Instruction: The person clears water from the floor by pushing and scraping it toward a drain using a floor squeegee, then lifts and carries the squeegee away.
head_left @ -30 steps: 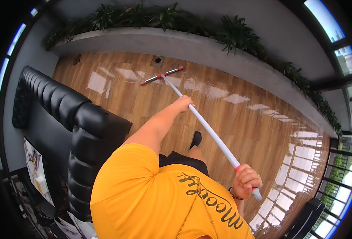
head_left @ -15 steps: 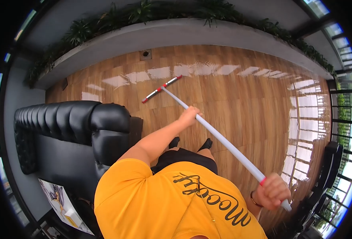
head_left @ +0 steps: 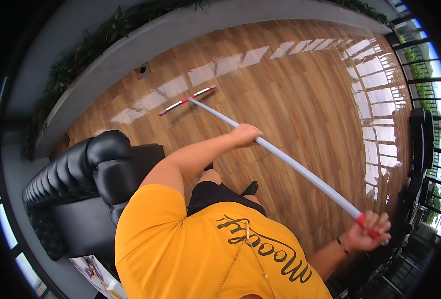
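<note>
- The wooden floor (head_left: pixel 300 94) fills most of the view, stretching away ahead of both hands; it shines with bright window reflections, most strongly beyond the squeegee head. Judging by that sheen, much of it looks wet or freshly wiped, but I cannot tell which strips are finished and which are left.
- A black leather sofa (head_left: pixel 81 189) stands to the left of the left hand, close beside the person's body.
- A grey planter ledge (head_left: pixel 180 25) with green plants runs along the far edge of the floor, well beyond the tool's head.
- The long white handle (head_left: pixel 300 169) runs slantwise from the right hand, through the left hand, down to the floor.
- The squeegee head (head_left: pixel 186 100), red and grey, lies flat on the floor far ahead of the left hand, near a small floor drain (head_left: pixel 142 70).
- The left hand (head_left: pixel 245 135) is closed around the handle at about mid-length, arm stretched forward.
- The right hand (head_left: pixel 369 232) is clamped on the red grip at the handle's upper end, near the person's right side.
</note>
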`<action>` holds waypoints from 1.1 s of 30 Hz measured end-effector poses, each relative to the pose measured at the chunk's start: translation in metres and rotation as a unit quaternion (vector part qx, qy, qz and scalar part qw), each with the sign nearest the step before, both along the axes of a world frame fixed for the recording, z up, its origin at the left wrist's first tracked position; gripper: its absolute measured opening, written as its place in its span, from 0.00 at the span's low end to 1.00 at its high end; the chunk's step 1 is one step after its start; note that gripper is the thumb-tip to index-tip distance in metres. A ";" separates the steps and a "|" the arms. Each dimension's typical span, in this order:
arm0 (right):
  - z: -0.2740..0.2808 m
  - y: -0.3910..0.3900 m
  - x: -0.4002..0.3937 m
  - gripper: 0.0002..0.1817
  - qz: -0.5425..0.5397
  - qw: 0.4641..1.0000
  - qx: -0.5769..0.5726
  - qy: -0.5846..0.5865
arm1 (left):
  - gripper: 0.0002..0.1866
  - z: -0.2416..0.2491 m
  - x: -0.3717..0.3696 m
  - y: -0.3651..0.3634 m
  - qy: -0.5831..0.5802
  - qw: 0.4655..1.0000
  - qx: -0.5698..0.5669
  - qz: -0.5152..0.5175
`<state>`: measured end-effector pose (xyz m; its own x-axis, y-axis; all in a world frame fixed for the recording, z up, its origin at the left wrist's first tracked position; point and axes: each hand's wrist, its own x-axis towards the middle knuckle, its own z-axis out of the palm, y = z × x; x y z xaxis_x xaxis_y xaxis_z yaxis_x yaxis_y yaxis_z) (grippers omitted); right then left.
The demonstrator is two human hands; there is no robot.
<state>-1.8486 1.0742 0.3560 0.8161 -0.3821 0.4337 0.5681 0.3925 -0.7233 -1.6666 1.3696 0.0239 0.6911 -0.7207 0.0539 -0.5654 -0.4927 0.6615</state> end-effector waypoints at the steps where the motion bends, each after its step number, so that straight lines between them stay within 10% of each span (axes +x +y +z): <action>1: 0.027 -0.040 -0.031 0.18 -0.026 0.999 -0.001 -0.022 | 0.11 0.009 -0.025 -0.053 0.016 0.998 -0.038 -0.053; 7: 0.120 -0.137 -0.159 0.18 -0.301 0.944 -0.134 -0.021 | 0.11 0.032 -0.173 -0.303 0.095 0.961 -0.161 -0.203; 10: 0.093 -0.216 -0.210 0.21 -0.181 0.977 -0.111 -0.008 | 0.10 -0.007 -0.210 -0.374 0.108 0.958 -0.153 -0.216; 17: -0.046 -0.269 -0.130 0.20 -0.129 0.990 0.004 -0.062 | 0.05 -0.070 -0.131 -0.331 0.050 0.988 -0.145 0.015; 24: -0.147 -0.188 -0.097 0.20 -0.109 0.987 0.009 0.118 | 0.11 -0.119 -0.054 -0.235 -0.080 0.960 0.160 0.215; 26: -0.135 -0.206 -0.113 0.21 -0.069 0.993 0.006 0.099 | 0.09 -0.091 -0.050 -0.237 0.048 0.951 0.303 0.038; 33: 0.005 -0.323 -0.119 0.22 -0.150 0.989 -0.015 0.003 | 0.13 -0.012 -0.069 -0.394 -0.002 0.978 0.091 -0.187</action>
<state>-1.9674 0.7515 0.3609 0.6709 -0.5939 0.4441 0.6515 0.1859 -0.7355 -1.7353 0.9752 0.0124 0.3770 -0.9211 -0.0972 -0.7315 -0.3605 0.5787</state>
